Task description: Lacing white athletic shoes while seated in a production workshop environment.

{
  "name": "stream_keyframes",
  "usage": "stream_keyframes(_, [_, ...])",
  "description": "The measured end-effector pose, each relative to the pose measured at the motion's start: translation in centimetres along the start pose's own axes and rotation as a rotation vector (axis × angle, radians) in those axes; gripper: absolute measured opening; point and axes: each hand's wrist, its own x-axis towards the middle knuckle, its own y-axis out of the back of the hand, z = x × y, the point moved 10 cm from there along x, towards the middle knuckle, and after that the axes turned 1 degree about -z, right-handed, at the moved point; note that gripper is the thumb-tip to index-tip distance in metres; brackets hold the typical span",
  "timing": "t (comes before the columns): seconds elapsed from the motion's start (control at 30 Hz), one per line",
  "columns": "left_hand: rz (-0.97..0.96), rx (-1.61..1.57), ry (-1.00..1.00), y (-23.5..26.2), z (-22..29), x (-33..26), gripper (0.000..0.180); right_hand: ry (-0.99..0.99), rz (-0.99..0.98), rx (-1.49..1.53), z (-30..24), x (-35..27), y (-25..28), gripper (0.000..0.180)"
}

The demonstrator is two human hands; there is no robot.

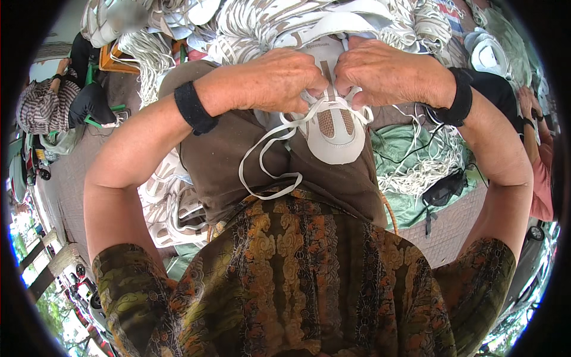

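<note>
Across my lap lies a white and beige sneaker upper (336, 150), its rounded toe pointing at me and brown mesh panels on top. A white shoelace (242, 169) is threaded at the lower eyelets; a long loop hangs over my trousers to the left. My left hand (275, 78) is closed at the upper's left edge, fingertips pinching the lace. From the other side my right hand (388, 72) is also closed on the lace beside the eyelets. Fingers partly hide the eyestay and the lace between them.
Bundles of laced uppers (250, 27) are heaped ahead. More uppers (172, 205) lie left of my knee. A green sheet (395, 143) at right bears loose white laces (416, 172) and a black bag (446, 189). A person in a striped shirt (43, 107) sits far left; another person's hands (527, 104) show far right.
</note>
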Motion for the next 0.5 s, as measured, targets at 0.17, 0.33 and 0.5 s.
stream_keyframes(0.17, [-0.092, 0.009, 0.007, -1.4, -0.9, 1.2, 0.02, 0.07, 0.004, 0.006, -0.8, 0.6, -0.1, 0.027])
stream_keyframes(0.33, [-0.006, 0.013, 0.02, -1.5, -1.1, 1.2, 0.025, 0.04, 0.007, -0.036, -1.0, 0.6, -0.8, 0.031])
stream_keyframes(0.5, [0.082, 0.09, 0.043, -1.7, -0.4, 0.6, 0.026, 0.012, 0.029, -0.061, -0.2, 0.0, -1.4, 0.036])
